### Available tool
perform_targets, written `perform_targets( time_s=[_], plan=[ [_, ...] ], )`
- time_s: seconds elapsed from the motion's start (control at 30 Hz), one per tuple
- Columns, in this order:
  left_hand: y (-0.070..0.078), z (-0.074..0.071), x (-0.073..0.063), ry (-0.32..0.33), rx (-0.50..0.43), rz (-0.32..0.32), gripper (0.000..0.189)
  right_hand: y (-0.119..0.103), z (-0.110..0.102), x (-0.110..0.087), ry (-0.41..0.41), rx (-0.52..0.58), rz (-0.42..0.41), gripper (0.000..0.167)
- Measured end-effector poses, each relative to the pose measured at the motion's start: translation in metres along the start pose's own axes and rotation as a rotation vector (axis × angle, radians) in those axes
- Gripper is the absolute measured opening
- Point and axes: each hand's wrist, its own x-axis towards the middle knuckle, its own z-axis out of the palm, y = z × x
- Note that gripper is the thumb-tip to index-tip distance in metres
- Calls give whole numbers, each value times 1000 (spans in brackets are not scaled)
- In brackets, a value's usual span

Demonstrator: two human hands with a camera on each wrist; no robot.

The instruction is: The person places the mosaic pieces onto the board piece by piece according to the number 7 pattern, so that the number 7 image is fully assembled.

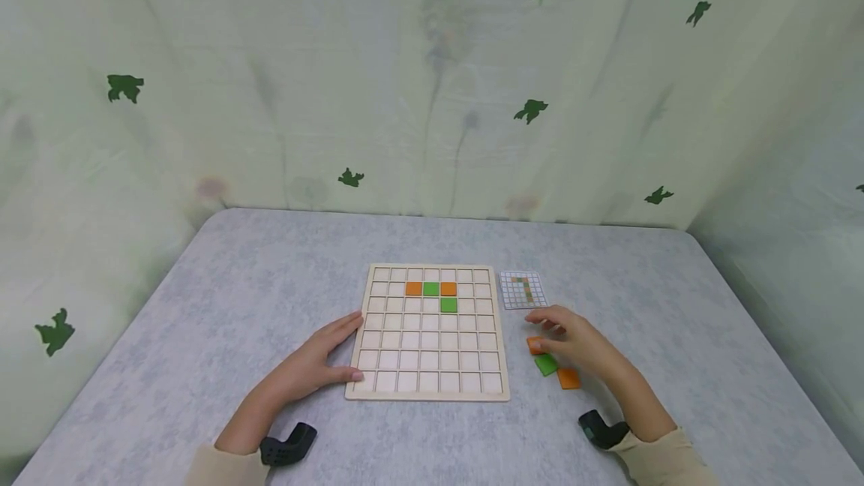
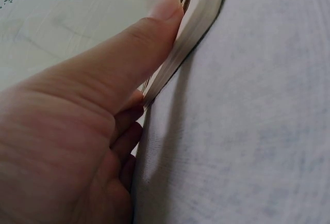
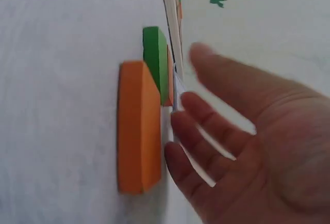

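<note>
A square wooden grid board (image 1: 428, 397) lies on the table. My left hand (image 1: 317, 358) rests against its left side, thumb and fingers spread along the edge; in the left wrist view the thumb touches the rim. Set in the board are an orange tile (image 1: 414, 289), a green tile (image 1: 431, 289) and another orange tile (image 1: 448, 289) in a row, with a second green tile (image 1: 448, 305) below the last. Over the loose tiles hovers my right hand (image 1: 574, 340), fingers loosely bent, holding nothing. Under and beside it lie an orange tile (image 1: 534, 346), a green tile (image 1: 546, 365) and an orange tile (image 1: 569, 379).
A small printed card (image 1: 523, 289) with a coloured grid pattern lies right of the board, beyond my right hand. The grey table (image 1: 270, 261) ends at a pale curtain (image 1: 378, 96) with leaf and bird prints. Black devices are worn on both wrists.
</note>
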Motion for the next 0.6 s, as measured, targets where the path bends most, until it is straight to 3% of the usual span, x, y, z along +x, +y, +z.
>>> perform_targets(
  time_s=[0.33,0.6],
  plan=[
    [3,-1,-1,0,-10,-11,93,12,6,2,14,-46,-49,22],
    [4,-1,-2,3,-10,1,93,11,5,1,-14,-52,-9,23]
  ],
)
